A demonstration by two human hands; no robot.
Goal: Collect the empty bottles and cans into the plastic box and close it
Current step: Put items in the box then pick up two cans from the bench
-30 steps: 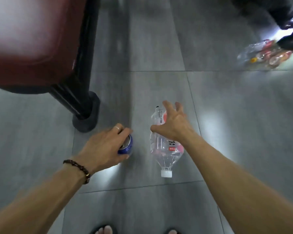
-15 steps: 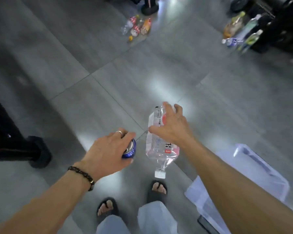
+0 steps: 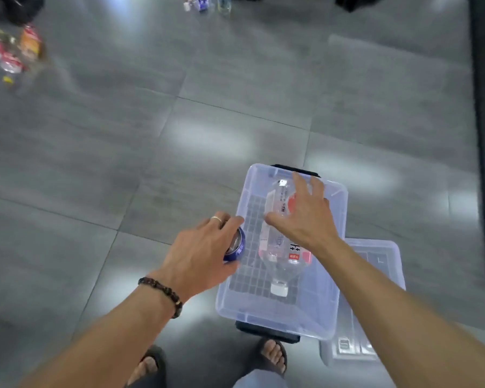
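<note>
The right hand [image 3: 305, 217] is hovering over the clear plastic box [image 3: 331, 306], gripping a clear water bottle [image 3: 277, 247] from above, thumb on the near side and fingers spread across the far side. The bottle is lying lengthwise, white cap [image 3: 279, 289] pointing back toward the person, and it is lining up with the long axis of the box, which looks like the way to let it drop in flat. The box is sitting open on the grey tiled floor [image 3: 123, 152], nothing showing inside it but its gridded base.

The left hand [image 3: 202, 253] is wrapping around a blue drinks can [image 3: 235, 247], fingers curled over the top, holding it right at the box's left wall, probably so it can go in straight after the bottle.

The lid [image 3: 375, 253] is lying flat on the floor just beside the box on its right, partly tucked behind it, out of the way until the closing step. Dark latches are showing at the near and far ends of the box.

Writing now: the bottle's label is carrying red patches and dark characters, too blurred to read. The can's printing is not legible either.

More bottles are waiting on the floor: a cluster with red and orange labels [image 3: 9, 54] far left, another group [image 3: 205, 2] at the top edge. Judging by that, the collecting is only starting.
</note>
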